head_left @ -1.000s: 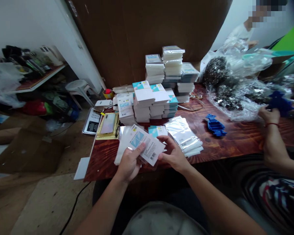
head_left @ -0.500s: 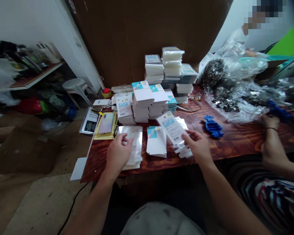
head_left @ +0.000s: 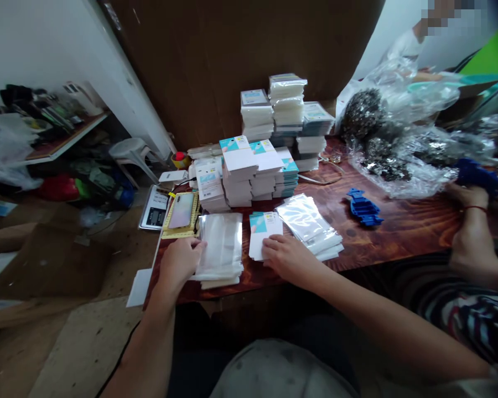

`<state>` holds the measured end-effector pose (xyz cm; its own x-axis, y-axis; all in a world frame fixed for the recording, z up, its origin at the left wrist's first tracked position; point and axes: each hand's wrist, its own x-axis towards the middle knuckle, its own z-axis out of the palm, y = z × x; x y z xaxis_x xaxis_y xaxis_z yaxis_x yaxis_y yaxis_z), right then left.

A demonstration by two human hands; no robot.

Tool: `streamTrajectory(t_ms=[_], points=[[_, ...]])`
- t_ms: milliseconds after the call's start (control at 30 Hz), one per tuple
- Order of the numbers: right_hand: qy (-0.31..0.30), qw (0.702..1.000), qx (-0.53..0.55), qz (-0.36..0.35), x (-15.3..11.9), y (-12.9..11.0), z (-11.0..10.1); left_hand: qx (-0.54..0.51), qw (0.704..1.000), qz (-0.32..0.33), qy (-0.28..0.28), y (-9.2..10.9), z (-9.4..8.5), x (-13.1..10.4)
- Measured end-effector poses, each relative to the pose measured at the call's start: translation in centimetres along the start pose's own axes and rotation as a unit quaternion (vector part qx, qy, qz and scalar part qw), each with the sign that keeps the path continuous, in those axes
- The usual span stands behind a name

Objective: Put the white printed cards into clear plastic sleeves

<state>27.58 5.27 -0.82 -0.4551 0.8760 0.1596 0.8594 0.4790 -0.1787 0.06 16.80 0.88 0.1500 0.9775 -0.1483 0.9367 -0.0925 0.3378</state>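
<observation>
Brown board (head_left: 207,66) backs the reddish wooden worktop (head_left: 402,226), with a pale stool (head_left: 130,152) off to the left. At the near edge, my left grip (head_left: 179,258) rests by the left side of a clear sleeve pile (head_left: 221,243), fingertips bent close together at the plastic; I cannot tell whether they have pinched a sleeve. My right grip (head_left: 292,260) lies palm down, its fingers loosely curled over the lower right of a small card stack (head_left: 257,237), printed blue and white; the thumb is hidden, so I can't say whether a card is caught. Just right of those cards a glossy plastic-wrapped pile (head_left: 309,224) slants away, partly fanned. Judging by the shine, that pile and the tall wrapped stacks (head_left: 288,102) on the far side are cards already in plastic. Plenty looks undone: the small stack under my fingers seems bare, as do the white-edged card stacks (head_left: 240,163) in the middle, though I can't count either lot. Left of them a phone (head_left: 181,210) lies on a yellow pad (head_left: 169,226). To the right sits a blue plastic piece (head_left: 364,209), near crinkled bags (head_left: 392,168) of silvery bits, and at the far right a co-worker's hand (head_left: 471,207) is at another blue piece (head_left: 477,176).
</observation>
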Motion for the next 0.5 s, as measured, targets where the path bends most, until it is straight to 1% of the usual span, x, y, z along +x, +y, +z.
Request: streamTrajectory(t_ms=[67, 133, 167, 200, 233, 267, 300, 333, 367, 400, 433, 467, 500], points=[[-0.051, 0.998, -0.022, -0.013, 0.2, -0.4, -0.3, 0.015, 0.999, 0.026, 0.015, -0.1, -0.4, -0.2], [-0.076, 0.996, -0.034, -0.016, 0.1, -0.5, -0.4, -0.007, 0.999, 0.027, 0.032, 0.1, -0.6, -0.6], [-0.081, 0.996, -0.038, -0.014, 0.0, -0.4, -0.5, -0.047, 0.998, 0.017, 0.035, 0.2, -0.6, -0.8], [-0.083, 0.996, -0.039, -0.012, -0.2, -0.3, -0.6, -0.112, 0.993, 0.001, 0.035, 0.5, -0.5, -1.0], [-0.078, 0.996, -0.036, -0.008, -0.3, -0.1, -0.7, -0.195, 0.980, -0.018, 0.031, 0.8, -0.4, -1.1], [-0.065, 0.997, -0.030, -0.002, -0.5, 0.2, -0.9, -0.286, 0.957, -0.037, 0.022, 1.2, -0.1, -1.2], [-0.036, 0.999, -0.018, 0.009, -0.8, 0.5, -1.1, -0.372, 0.927, -0.053, 0.014, 1.6, 0.2, -1.3], [0.011, 0.999, -0.002, 0.030, -1.1, 0.9, -1.5, -0.444, 0.894, -0.067, 0.009, 2.1, 0.6, -1.3], [0.081, 0.994, 0.016, 0.066, -1.5, 1.1, -1.9, -0.499, 0.863, -0.077, 0.008, 2.5, 1.0, -1.3], [0.161, 0.979, 0.043, 0.116, -1.9, 1.3, -2.4, -0.539, 0.838, -0.086, 0.010, 3.0, 1.5, -1.3], [0.242, 0.950, 0.084, 0.177, -2.4, 1.4, -2.9, -0.571, 0.816, -0.093, 0.012, 3.4, 1.9, -1.2], [0.304, 0.911, 0.146, 0.238, -2.9, 1.3, -3.4, -0.597, 0.796, -0.100, 0.015, 3.8, 2.4, -1.1], [0.334, 0.867, 0.230, 0.289, -3.4, 0.9, -3.8, -0.620, 0.778, -0.103, 0.019, 4.2, 2.8, -1.0]])
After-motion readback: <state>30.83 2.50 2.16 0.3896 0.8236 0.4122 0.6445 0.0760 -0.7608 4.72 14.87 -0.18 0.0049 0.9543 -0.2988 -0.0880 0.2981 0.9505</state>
